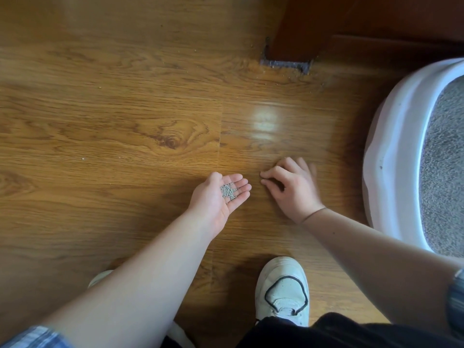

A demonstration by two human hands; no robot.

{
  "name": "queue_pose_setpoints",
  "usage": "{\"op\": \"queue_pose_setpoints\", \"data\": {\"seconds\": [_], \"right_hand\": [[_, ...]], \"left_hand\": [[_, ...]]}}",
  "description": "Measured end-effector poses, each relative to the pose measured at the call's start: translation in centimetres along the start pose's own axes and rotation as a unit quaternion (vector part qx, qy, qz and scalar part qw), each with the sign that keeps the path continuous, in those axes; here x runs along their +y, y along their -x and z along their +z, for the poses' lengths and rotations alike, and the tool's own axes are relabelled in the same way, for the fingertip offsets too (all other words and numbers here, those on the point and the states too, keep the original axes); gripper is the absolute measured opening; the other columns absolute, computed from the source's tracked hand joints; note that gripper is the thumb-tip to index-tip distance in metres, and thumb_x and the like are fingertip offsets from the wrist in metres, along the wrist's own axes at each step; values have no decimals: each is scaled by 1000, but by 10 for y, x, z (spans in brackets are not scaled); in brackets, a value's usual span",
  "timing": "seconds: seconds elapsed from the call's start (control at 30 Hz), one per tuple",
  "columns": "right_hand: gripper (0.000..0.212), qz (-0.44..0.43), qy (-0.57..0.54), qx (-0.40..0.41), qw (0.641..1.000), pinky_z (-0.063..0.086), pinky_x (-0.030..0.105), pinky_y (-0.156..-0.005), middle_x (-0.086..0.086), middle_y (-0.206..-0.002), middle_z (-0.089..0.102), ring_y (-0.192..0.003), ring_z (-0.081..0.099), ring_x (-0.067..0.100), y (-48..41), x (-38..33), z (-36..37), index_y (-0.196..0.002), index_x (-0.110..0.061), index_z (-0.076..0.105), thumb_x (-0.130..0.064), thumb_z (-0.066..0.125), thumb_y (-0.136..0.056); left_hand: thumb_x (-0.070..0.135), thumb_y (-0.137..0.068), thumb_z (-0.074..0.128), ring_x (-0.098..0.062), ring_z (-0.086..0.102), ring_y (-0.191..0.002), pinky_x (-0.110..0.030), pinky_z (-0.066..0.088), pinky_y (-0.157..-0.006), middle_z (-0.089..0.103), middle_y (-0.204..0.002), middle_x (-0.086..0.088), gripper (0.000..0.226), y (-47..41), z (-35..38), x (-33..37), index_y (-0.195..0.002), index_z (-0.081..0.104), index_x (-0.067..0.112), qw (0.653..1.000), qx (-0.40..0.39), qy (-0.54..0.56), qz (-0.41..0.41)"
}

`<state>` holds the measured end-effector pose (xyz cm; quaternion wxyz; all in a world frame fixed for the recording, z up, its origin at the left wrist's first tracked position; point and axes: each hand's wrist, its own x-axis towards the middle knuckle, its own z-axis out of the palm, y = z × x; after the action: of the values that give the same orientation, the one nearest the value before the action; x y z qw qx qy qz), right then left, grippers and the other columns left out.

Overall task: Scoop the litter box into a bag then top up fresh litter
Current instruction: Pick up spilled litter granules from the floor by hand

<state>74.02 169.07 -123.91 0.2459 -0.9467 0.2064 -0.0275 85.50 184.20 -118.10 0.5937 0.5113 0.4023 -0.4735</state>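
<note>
Head view | left hand (213, 200) palm up, cupped open, carrying loose litter (228, 191) | right hand (292, 188) fingers curled, tips at floor (125, 116), pinch unclear | litter likely light, rolls off: keep palm level, pinch few grains | box (391, 146) near, right.

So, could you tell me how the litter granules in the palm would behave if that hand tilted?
Likely loose and free-flowing: the granules are small separate beads, so they would probably spill off the upturned left hand. Being roundish, they may roll and scatter on the glossy floor.
</note>
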Motion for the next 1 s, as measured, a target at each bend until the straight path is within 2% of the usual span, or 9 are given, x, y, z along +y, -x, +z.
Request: {"op": "queue_pose_setpoints", "data": {"seconds": [0.2,0.33,0.47,0.53,0.63,0.73,0.8,0.9,1.0], "right_hand": [[7,-34,30,7,999,30,37,-76,-9,-85,61,-81,48,24,-6,-1,3,-85,-23,69,-27,70,-91],[13,-71,65,3,995,30,37,-74,-3,-84,61,-79,50,27,-13,-2,4,-87,-19,66,-23,57,-95],[16,-21,54,0,998,37,40,-75,1,-84,60,-81,53,31,-17,-12,2,-85,-18,64,-25,51,-93],[14,-9,-3,0,1000,39,40,-75,-1,-84,60,-81,50,27,-12,-20,-2,-85,-20,65,-25,55,-92],[12,-44,-78,-10,996,35,36,-72,-6,-79,59,-77,43,18,9,-38,-2,-86,-22,74,-28,64,-91],[20,-1,-118,14,993,38,36,-75,-7,-81,62,-77,47,17,19,-37,-1,-93,-21,79,-31,62,-93],[18,22,-114,25,993,39,34,-79,-5,-83,62,-76,51,21,17,-26,-5,-98,-19,78,-26,61,-95],[6,50,-90,15,995,38,32,-84,-1,-87,62,-80,54,26,9,-13,-10,-95,-16,71,-16,68,-90],[17,32,-35,-20,999,42,38,-83,0,-94,60,-87,51,27,4,-14,-6,-103,-16,69,-22,72,-87]], "left_hand": [[17,-103,34,-31,76,-88,-41,62,-83,75,-92,-21,42,-2,3,-4,-102,69,-7,1000,3,-15,1],[18,-103,34,-31,76,-89,-40,62,-82,75,-95,-22,43,0,4,-6,-102,69,-7,1000,0,-21,3],[17,-103,33,-30,75,-89,-39,61,-82,74,-97,-23,43,0,8,-10,-100,69,-6,1000,3,-26,6],[18,-104,34,-31,74,-91,-40,61,-83,74,-97,-23,41,1,11,-13,-99,69,-4,1000,3,-28,7],[19,-105,37,-31,72,-92,-44,61,-82,74,-95,-22,39,5,13,-18,-95,68,-2,1000,-5,-7,-5],[20,-106,36,-30,71,-91,-44,61,-85,74,-100,-23,42,6,14,-20,-96,69,-3,999,-23,21,-16],[20,-106,34,-30,71,-89,-43,60,-86,73,-99,-24,43,5,13,-20,-97,69,-4,1000,-9,19,-14],[19,-106,35,-32,74,-91,-41,61,-84,74,-97,-23,42,3,8,-19,-100,69,-6,1000,10,-3,-4],[18,-105,35,-32,75,-90,-41,61,-83,74,-96,-23,42,0,1,-16,-101,69,-6,1000,18,-3,1]]}}
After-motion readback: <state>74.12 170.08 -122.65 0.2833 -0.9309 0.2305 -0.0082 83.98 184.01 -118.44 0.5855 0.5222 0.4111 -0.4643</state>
